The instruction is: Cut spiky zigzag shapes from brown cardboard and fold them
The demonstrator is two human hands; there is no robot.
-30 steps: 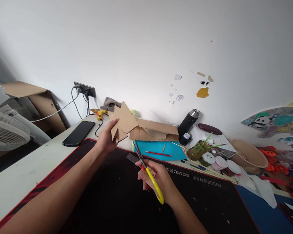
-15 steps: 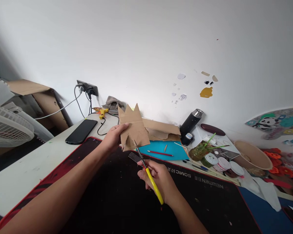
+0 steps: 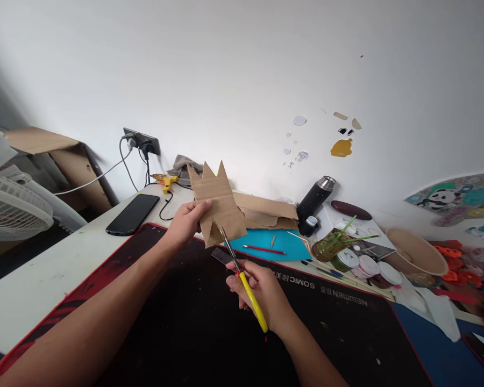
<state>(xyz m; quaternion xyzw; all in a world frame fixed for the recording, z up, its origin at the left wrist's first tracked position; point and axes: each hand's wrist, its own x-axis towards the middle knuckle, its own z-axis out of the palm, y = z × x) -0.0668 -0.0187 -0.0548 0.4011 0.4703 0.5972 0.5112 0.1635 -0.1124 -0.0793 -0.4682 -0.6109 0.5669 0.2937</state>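
A piece of brown cardboard (image 3: 218,200) with pointed teeth along its top edge is held up above the desk mat. My left hand (image 3: 187,221) grips its left side, thumb on the near face. A V-shaped notch is cut into its lower edge. My right hand (image 3: 255,287) is closed on scissors (image 3: 253,302) with yellow handles. Their blades point up and left, at the cardboard's lower edge beside the notch. The lower fingers of my right hand are partly hidden by the handle.
A black mat (image 3: 210,333) covers the desk. Behind lie a phone (image 3: 133,214), a yellow glue gun (image 3: 169,183), folded cardboard (image 3: 266,209) and a red pencil (image 3: 265,249) on a blue sheet. Paint jars (image 3: 367,266) and a black flask (image 3: 315,198) stand at right. A fan (image 3: 16,204) is left.
The cardboard is tilted slightly differently, and a flap beside the notch at its lower left no longer shows. Both hands keep their grips. The view has shifted slightly.
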